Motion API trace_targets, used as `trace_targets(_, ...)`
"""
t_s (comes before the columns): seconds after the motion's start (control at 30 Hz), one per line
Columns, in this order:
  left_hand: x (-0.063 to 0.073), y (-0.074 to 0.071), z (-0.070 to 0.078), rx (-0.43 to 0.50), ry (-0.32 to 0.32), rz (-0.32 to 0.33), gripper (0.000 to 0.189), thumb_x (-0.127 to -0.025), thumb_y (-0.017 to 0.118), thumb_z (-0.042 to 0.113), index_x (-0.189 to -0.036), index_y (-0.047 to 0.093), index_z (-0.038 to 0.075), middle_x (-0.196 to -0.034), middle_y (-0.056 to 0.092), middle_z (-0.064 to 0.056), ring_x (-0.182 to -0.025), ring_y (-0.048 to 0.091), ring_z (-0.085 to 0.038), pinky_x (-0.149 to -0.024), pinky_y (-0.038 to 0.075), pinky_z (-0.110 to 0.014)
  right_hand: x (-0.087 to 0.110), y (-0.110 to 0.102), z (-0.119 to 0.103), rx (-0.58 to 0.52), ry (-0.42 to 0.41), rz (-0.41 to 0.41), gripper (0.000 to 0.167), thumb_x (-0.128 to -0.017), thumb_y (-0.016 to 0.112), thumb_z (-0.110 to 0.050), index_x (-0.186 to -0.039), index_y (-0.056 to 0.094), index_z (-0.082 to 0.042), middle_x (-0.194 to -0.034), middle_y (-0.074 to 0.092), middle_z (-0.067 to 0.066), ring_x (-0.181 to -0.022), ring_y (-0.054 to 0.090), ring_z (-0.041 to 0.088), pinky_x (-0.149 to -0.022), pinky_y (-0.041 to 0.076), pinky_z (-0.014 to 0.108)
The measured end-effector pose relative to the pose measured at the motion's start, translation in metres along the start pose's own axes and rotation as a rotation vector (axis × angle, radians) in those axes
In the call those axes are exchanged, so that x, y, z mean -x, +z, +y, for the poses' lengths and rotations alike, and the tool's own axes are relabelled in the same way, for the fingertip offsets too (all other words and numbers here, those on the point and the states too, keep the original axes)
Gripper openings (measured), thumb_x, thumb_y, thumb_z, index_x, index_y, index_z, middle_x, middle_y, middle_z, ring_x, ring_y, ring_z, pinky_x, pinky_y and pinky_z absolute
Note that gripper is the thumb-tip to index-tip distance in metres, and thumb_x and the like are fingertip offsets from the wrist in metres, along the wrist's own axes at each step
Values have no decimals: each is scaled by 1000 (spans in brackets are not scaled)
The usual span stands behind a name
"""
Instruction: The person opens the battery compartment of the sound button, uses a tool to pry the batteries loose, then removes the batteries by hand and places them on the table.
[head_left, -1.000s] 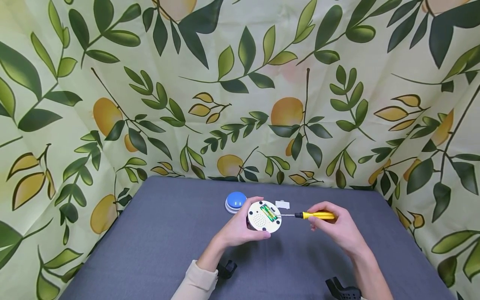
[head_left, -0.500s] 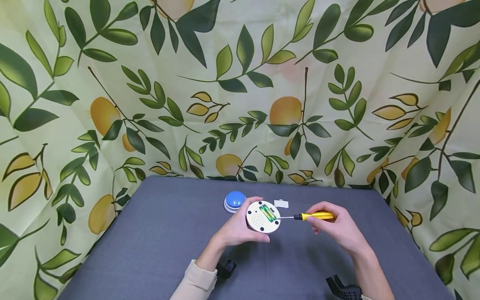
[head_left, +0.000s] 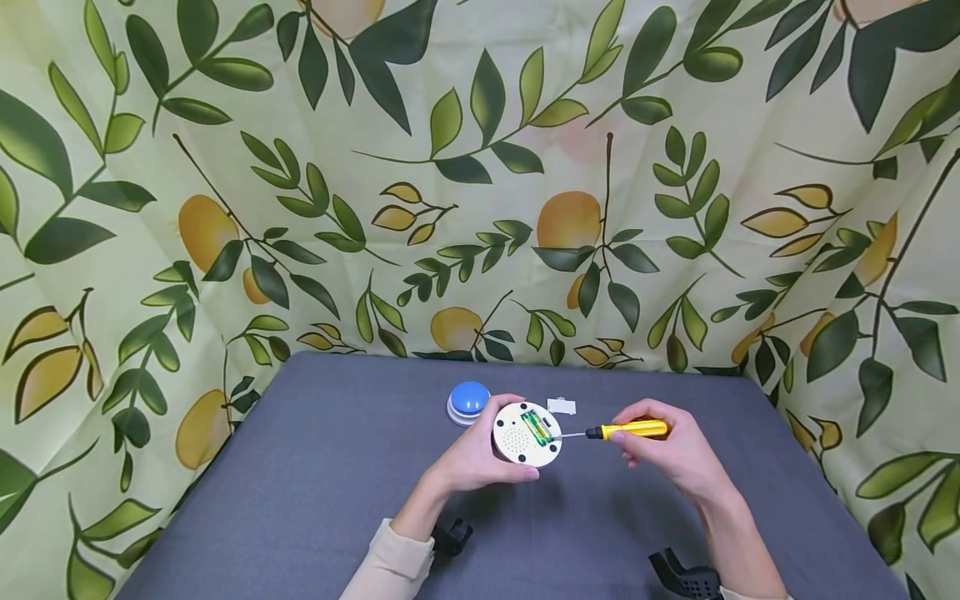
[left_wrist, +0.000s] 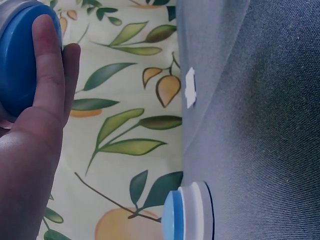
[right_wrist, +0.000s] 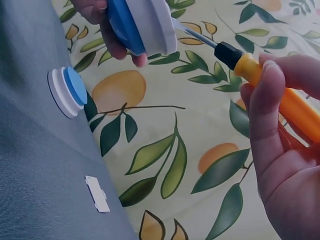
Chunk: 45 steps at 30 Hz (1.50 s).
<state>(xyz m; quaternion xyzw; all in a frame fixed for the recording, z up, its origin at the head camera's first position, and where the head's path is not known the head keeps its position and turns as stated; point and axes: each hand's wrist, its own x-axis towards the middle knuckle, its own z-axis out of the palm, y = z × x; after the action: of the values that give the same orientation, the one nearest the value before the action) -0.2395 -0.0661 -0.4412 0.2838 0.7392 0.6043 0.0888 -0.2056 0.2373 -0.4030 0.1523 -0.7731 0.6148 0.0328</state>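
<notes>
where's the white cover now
In the head view, the white cover lies on the grey table, right of the blue button and beyond the held button in the left hand.

Behind the left hand (head_left: 480, 457), a pale beige sleeve (head_left: 381, 573) ends in a broad, softly creased cuff (head_left: 409, 550), and 1 angular black mount (head_left: 454, 537) juts out beside it, on the side toward the right hand (head_left: 666, 443). Behind the right hand, a 2nd black mount (head_left: 684, 578) has a smooth, bent prong (head_left: 663, 563) and a body dotted with small holes (head_left: 702, 582), with a sliver of pale cloth (head_left: 733, 595) just beside it.
</notes>
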Motion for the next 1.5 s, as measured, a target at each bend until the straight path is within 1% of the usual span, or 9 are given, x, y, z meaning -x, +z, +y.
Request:
trace_targets(0.1,-1,-1,0,11,1,-3,95,-72,91,18,-149,35,14,-132,55,1,-115,56,-16,-101,43,-28,-1,-1,3,-41,2,12,20,-87,77,1,-103,67,6,-94,63,13,-60,64,27,-60,59,34)
trace_targets(0.23,-1,-1,0,24,7,-12,93,-73,90,17,-149,36,15,-131,55,-1,-114,57,-17,-99,45,-27,-3,-1,5,-130,-8,13,21,-87,74,7,-104,63,13,-95,62,11,-62,62,22,-58,58,33)
trace_targets(0.33,0,-1,1,19,8,-17,92,-74,89,17,-149,36,19,-132,54,-1,-114,57,-16,-99,45,-27,-4,0,5,-158,-11,8,17,-90,71,6,-103,62,14,-93,62,12,-63,61,20,-58,58,32)
trace_targets(0.47,0,-2,1,-1,11,-21,91,-75,88,18,-150,36,21,-133,53,-1,-115,56,-16,-99,44,-27,-5,1,3,-120,-4,-1,10,-94,68,0,-100,64,7,-89,61,12,-62,61,21,-58,57,33)
trace_targets(0.63,-1,-2,1,-15,18,-33,91,-76,88,19,-150,36,20,-134,52,-1,-114,56,-16,-99,44,-28,-5,2,1,-88,10,-15,9,-95,67,-2,-99,63,6,-85,61,12,-60,59,23,-56,57,33)
trace_targets(0.8,-1,-2,0,-8,23,-42,91,-76,87,18,-151,36,19,-134,52,-1,-114,56,-16,-99,44,-28,-4,2,-2,-56,29,-32,12,-97,67,-7,-101,62,4,-74,62,14,-52,57,23,-46,54,36)
trace_targets(1.0,-1,-2,0,-6,27,-52,91,-76,87,17,-151,36,19,-135,51,-1,-115,56,-16,-100,44,-28,-2,2,-4,-91,44,-66,14,-98,66,-7,-101,60,6,-66,62,16,-43,54,20,-37,49,36)
trace_targets(1.23,0,-2,-1,-13,36,-56,90,-76,87,18,-150,37,19,-134,52,-1,-114,56,-16,-99,44,-28,-1,3,-4,-45,60,-46,14,-95,71,-6,-99,61,4,-64,60,12,-45,53,19,-39,50,35)
trace_targets(1.5,1,-4,-2,9,40,-47,90,-77,85,18,-151,35,13,-133,52,-7,-114,57,-17,-98,45,-28,0,6,-1,30,8,-23,18,-91,76,-7,-101,63,0,-68,61,15,-49,56,26,-43,52,37)
